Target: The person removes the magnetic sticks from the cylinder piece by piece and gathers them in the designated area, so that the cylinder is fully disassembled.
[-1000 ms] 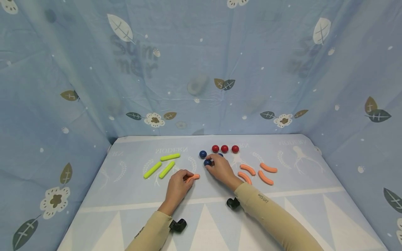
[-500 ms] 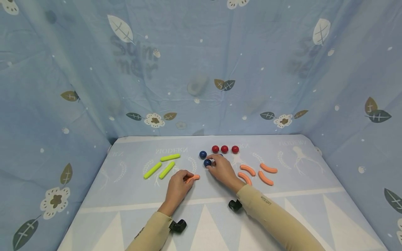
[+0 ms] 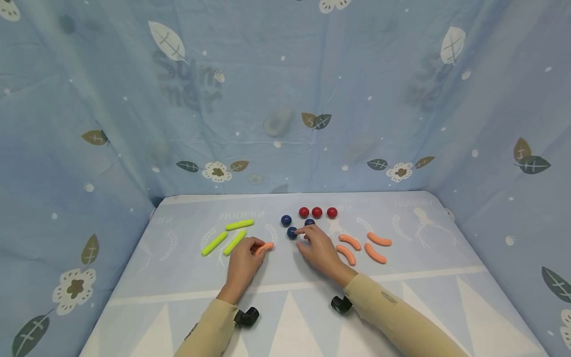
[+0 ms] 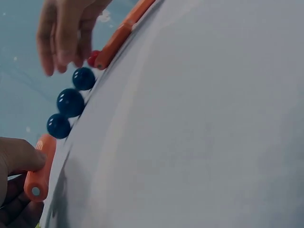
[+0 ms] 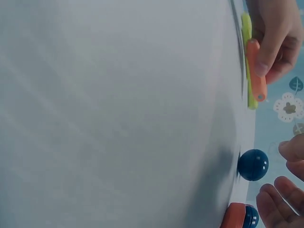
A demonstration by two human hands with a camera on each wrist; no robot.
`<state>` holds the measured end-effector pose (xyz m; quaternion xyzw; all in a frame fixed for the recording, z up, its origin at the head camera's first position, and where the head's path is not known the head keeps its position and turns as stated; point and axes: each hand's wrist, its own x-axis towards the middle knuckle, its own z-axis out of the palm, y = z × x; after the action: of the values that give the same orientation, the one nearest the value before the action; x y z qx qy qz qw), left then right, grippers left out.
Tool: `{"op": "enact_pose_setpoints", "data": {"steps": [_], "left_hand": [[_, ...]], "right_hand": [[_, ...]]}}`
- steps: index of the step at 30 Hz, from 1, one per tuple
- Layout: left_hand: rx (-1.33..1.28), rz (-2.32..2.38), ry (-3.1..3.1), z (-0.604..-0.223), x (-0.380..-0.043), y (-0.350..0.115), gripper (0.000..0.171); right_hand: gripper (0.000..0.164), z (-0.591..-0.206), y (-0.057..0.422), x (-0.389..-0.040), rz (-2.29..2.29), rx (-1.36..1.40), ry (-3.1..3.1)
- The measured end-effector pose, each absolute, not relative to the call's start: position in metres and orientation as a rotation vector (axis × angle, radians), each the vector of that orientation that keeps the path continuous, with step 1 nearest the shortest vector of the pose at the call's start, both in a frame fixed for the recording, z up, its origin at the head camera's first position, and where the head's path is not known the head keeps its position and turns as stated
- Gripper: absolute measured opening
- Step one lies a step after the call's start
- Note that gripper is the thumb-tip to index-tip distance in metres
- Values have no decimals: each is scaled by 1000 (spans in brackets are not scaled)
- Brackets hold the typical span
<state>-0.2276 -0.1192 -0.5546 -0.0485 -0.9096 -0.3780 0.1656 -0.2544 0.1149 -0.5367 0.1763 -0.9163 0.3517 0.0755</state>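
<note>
My left hand (image 3: 243,262) pinches a curved orange magnetic stick (image 3: 266,247) between thumb and fingers. In the left wrist view a round pale disc shows at the near end of this orange stick (image 4: 40,171). To its right, my right hand (image 3: 321,252) hovers with fingers apart and nothing between them. Its index fingertip overlaps the nearest blue ball (image 3: 292,233) in the head view. From the right wrist, a gap shows between the fingertips and that blue ball (image 5: 253,165). Two more blue balls lie just behind, one at left (image 3: 286,220) and one beyond the right fingers (image 3: 310,223).
Three red balls (image 3: 316,212) form a row toward the back of the table (image 3: 285,297). Several curved orange sticks (image 3: 375,253) lie right of the right hand. Three straight yellow-green sticks (image 3: 234,243) lie beyond and left of the left hand. A patterned blue curtain (image 3: 250,99) encloses the table.
My right hand has let go of the near blue ball and drawn back slightly, its fingers spreading. My left hand has shifted left with the orange stick, which now points more upward in the view.
</note>
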Motion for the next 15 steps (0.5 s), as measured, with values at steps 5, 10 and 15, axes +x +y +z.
{"op": "enact_pose_setpoints", "data": {"steps": [5, 10, 15], "left_hand": [[-63, -1064, -2589, -550, -234, -129, 14], [-45, -1040, -2612, -551, -235, -132, 13], [-42, -994, -2638, -554, -235, -132, 14]], "right_hand": [[27, -541, 117, -242, 1081, 583, -2738], [26, -543, 117, -232, 1174, 669, -2729], [25, -544, 115, -225, 1201, 683, -2744]]}}
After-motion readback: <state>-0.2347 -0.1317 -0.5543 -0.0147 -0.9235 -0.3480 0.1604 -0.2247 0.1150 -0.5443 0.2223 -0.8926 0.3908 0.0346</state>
